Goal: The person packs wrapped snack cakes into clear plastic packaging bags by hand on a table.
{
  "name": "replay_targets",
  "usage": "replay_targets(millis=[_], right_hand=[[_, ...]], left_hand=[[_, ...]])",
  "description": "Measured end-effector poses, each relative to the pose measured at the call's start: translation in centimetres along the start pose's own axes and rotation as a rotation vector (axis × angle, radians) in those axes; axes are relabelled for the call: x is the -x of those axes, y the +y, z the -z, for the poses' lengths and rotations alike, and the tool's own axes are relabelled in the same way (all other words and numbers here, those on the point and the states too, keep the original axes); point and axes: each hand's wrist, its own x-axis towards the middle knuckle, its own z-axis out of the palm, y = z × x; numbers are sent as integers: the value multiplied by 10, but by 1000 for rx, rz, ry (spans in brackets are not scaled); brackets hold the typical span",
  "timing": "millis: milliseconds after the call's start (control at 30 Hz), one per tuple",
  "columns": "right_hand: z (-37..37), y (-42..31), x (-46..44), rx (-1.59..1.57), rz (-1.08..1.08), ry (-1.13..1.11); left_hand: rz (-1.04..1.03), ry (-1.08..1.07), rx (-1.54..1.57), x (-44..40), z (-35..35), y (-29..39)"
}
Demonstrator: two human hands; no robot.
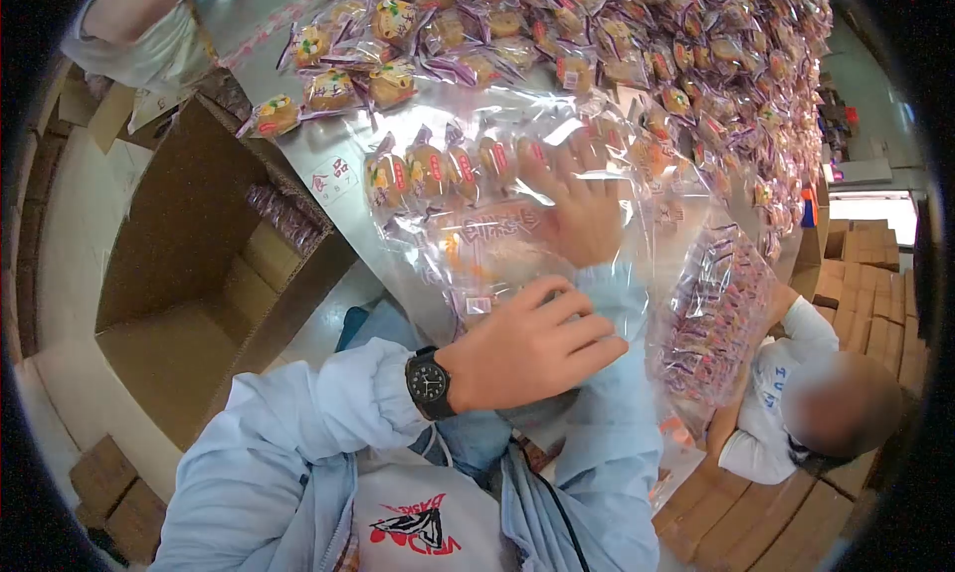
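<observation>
While the right hand (582,209) reaches inside a clear bag (497,239) in the head view, the left hand (542,343) is over the near end of that bag. The right hand has its fingers spread out, and it is not closed around anything. The left hand has its fingers a little bent, and I cannot tell if it pinches the plastic. A black watch (428,383) is on the left wrist. The clear bag lies on the shiny counter (348,219), right in front of the person. Some small wrapped cakes (428,169) stand in a row inside it, at the far end. Past the bag, a big heap of wrapped cakes (637,40) covers much of the counter. On the left, just beside the counter, is an open cardboard box (179,244) with shiny packs (284,219) in it. On the right, a full bag (711,313) is near a co-worker in a white top (756,453). Brown boxes (865,313) sit behind that co-worker. At the top left, another person's arm (129,10) shows.
</observation>
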Motion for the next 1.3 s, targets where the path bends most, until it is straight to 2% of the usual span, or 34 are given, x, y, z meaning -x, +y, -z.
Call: replay_targets(millis=[100,167,333,467,533,733,833,1000,1067,1133,1300], right_hand=[[-39,20,2,54,-74,45],[-56,24,16,112,-124,-5],[-49,22,-21,115,-200,-191],[-19,2,-19,106,-290,-198],[-15,7,-13,50,-251,-112],[-10,25,-10,186,-282,-106],[-24,47,-9,352,-154,-89],[-11,59,6,412,-25,6],[-10,47,7,268,-217,13],[-16,41,8,253,-297,27],[-49,58,16,539,-183,53]], left_hand=[[-29,-36,31,1,-1,3],[-45,0,54,0,1,2],[-1,-5,-1,-5,10,3],[123,44,-93,1,10,7],[160,47,-111,7,9,10],[106,-19,-152,23,8,9],[93,-23,-160,17,12,7],[112,11,-115,12,20,3],[62,59,-132,12,19,4],[40,90,-134,13,20,6],[46,91,-112,9,25,14]])
